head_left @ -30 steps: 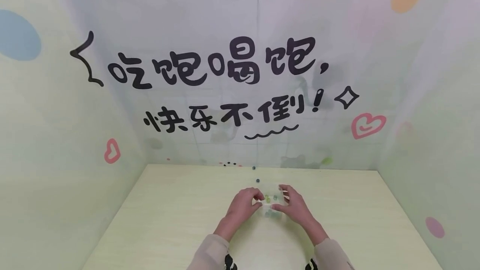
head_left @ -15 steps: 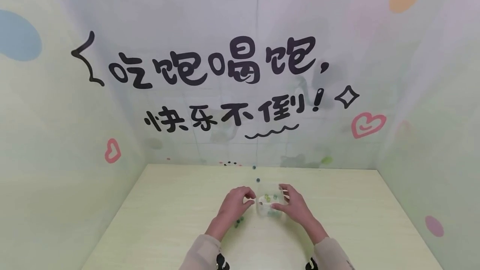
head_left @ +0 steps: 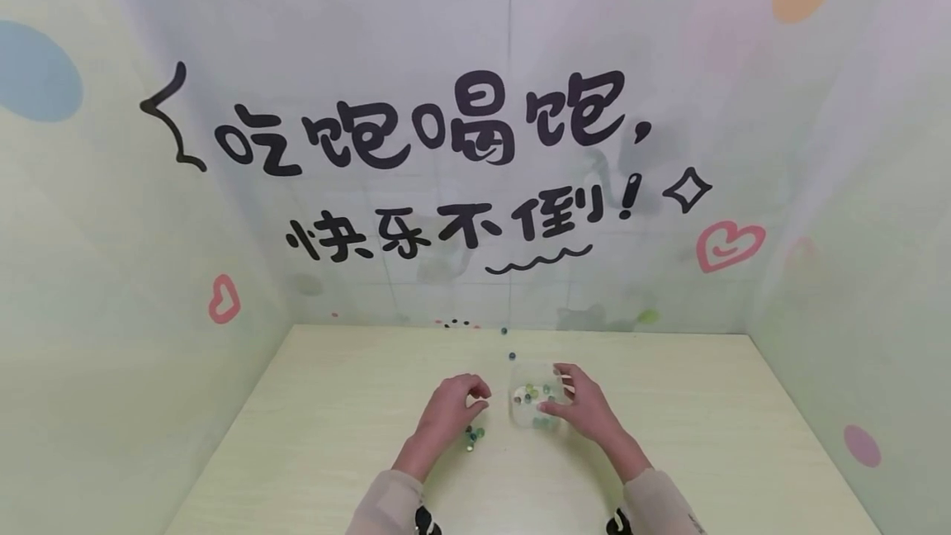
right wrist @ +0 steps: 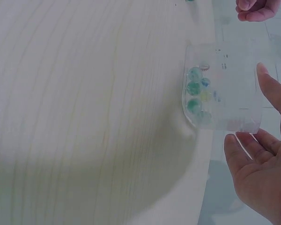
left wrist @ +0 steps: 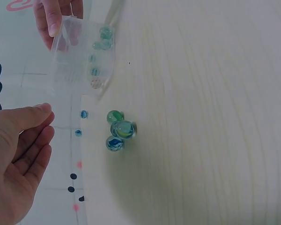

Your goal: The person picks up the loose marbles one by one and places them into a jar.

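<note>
Right hand (head_left: 590, 411) has thumb and fingers around the side of the clear container (right wrist: 239, 110), which stands upright on the tabletop (head_left: 312, 436); I read that as a steadying hold, since something so light would probably slide if bumped. Marbles (right wrist: 193, 88) lie in its base, the walls keeping them from rolling off. Left hand (head_left: 446, 411) is over the tabletop on the container's other side, apart from it, thumb and loosely bent fingers leaving a narrow gap; I see nothing held. The loose marbles (left wrist: 124, 130) sit bunched just beside that hand, within easy reach, I'd judge; exact count unclear from my end. Two strays: one blue marble (head_left: 512, 356) behind the container, another (head_left: 503, 331) at the tabletop's back edge, close to the wall. Surface is pale, wood-grained and smooth-looking, so round things could wander. Printed walls (head_left: 446, 23) enclose it on three sides: big black lettering (head_left: 464, 211) at the back, pink hearts, pastel dots. Light's soft, shadows faint.
</note>
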Motion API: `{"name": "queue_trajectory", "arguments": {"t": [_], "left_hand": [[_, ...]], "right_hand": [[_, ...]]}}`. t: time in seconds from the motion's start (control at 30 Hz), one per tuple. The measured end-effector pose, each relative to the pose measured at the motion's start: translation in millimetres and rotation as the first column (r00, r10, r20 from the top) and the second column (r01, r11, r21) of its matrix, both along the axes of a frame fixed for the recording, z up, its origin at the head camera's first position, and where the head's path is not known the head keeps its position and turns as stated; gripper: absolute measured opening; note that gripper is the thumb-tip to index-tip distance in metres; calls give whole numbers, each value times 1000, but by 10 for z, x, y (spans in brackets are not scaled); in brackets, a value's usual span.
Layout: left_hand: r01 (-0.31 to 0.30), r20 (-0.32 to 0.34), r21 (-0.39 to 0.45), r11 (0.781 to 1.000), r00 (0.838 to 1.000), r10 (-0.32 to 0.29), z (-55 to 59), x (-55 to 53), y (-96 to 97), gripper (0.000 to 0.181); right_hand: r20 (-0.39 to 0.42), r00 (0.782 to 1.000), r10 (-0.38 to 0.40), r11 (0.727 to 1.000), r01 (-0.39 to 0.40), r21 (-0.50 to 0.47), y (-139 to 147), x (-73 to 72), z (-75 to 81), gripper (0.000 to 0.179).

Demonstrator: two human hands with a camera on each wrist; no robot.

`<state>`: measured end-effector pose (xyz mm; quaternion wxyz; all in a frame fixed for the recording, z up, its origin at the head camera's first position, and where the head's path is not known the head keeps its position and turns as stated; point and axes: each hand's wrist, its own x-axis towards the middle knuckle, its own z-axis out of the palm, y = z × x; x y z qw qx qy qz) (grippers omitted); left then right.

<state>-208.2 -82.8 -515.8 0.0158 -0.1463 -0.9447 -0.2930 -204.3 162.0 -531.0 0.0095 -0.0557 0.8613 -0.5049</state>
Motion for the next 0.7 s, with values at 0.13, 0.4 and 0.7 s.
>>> {"name": "queue_trajectory", "arguments": {"t": [0.13, 0.4, 0.7], "left_hand": [[1, -1, 3, 1000, 1000, -1, -36, 12, -53, 10], [-4, 29, 14, 1000, 1000, 4, -109, 42, -139, 10], [-9, 47, 8, 1000, 999, 9, -167, 79, -209, 12]], "right_hand": [[2, 1000, -4, 1000, 4, -1, 0, -4, -5, 74], [-7, 1000, -9, 1000, 9, 6, 4, -13, -17, 75], [-6, 1000, -9, 1000, 9, -1, 7, -14, -24, 75]]}}
